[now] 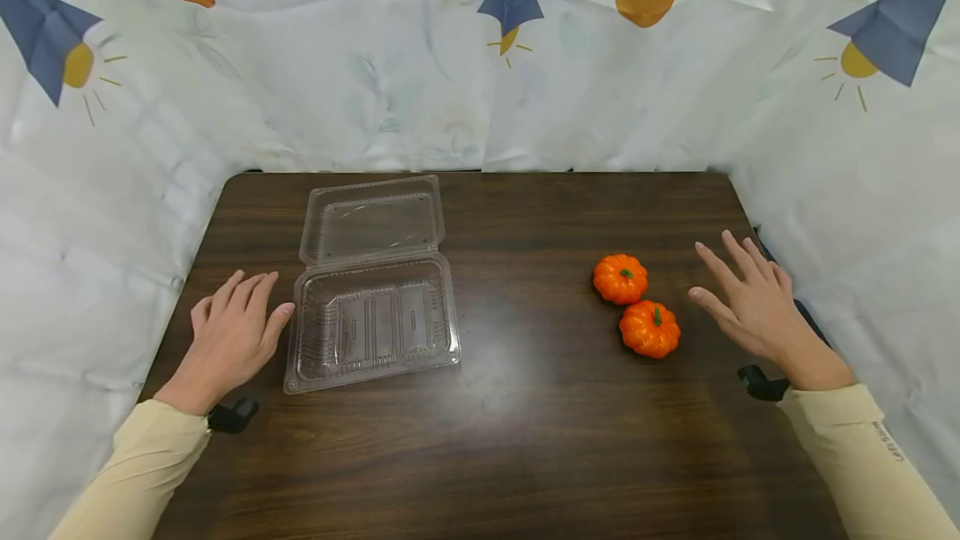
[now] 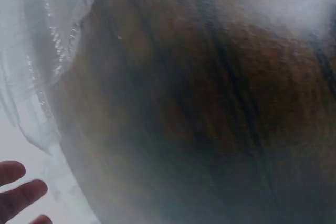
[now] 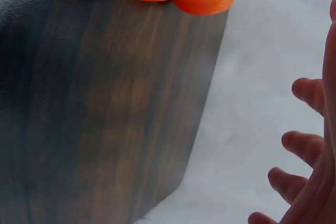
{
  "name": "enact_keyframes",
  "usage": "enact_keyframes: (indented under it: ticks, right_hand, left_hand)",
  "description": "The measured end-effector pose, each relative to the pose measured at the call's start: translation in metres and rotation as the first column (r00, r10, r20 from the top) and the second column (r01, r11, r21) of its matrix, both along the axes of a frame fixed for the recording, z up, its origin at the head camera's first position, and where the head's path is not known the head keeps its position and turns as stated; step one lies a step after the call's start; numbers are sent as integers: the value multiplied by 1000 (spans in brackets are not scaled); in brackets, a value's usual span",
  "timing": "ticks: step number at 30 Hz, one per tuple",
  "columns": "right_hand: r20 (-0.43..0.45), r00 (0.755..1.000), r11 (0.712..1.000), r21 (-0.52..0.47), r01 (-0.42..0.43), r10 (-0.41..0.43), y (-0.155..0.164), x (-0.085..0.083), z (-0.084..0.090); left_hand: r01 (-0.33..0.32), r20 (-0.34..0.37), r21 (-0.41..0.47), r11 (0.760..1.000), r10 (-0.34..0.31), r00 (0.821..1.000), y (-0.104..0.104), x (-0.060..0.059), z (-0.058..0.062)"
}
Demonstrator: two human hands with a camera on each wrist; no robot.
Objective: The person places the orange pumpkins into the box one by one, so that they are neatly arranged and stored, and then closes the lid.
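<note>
At the left of the head view, my left hand [image 1: 234,336] is held just beside a clear plastic clamshell container [image 1: 297,332], fingers relaxed and holding nothing. The container stands with its lid [image 1: 375,223] folded back toward the far side, and its tray has nothing in it. On the right, two small orange pumpkins with green stems, a farther one [image 1: 615,280] and a nearer one [image 1: 647,332], sit side by side. My right hand [image 1: 753,307] is to the right of them, fingers spread, with a gap between thumb and pumpkins. Fingers [image 3: 307,148] of that hand show in the right wrist view.
A dark wood-grain table [image 1: 517,457] carries everything. White patterned cloth [image 1: 420,82] hangs along its back and both sides, close to the table edges. Dark wrist devices [image 1: 234,415] are worn under both wrists.
</note>
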State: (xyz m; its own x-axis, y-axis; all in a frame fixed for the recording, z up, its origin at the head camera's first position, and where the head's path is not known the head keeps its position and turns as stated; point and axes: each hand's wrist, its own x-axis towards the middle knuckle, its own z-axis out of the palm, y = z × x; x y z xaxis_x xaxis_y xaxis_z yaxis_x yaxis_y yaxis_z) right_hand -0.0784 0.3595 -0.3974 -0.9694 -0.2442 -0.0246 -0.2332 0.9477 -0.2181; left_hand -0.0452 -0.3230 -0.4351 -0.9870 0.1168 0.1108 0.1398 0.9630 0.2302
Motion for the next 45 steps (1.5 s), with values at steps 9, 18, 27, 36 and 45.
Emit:
enact_keyframes:
  ticks: [9,18,27,36,45]
  right_hand:
    - [20,1000,997,-81,-17,18,4,4,-15]
    - [158,987,966,-251,60,-20,7,16,-32]
    - [156,988,932,-359,42,16,10,28,-55]
    - [222,975,903,-415,114,-21,8,36,-68]
    - [170,985,837,-534,121,-35,-4,35,-76]
  left_hand:
    - [-9,30,62,998,7,1000,-3,-1,-14]
    - [-15,134,177,984,-9,991,-1,-6,-16]
    - [-58,176,343,938,-4,984,5,-10,-17]
    - [-148,240,446,883,41,970,12,-12,-20]
    - [-226,285,638,736,46,957,24,-18,-25]
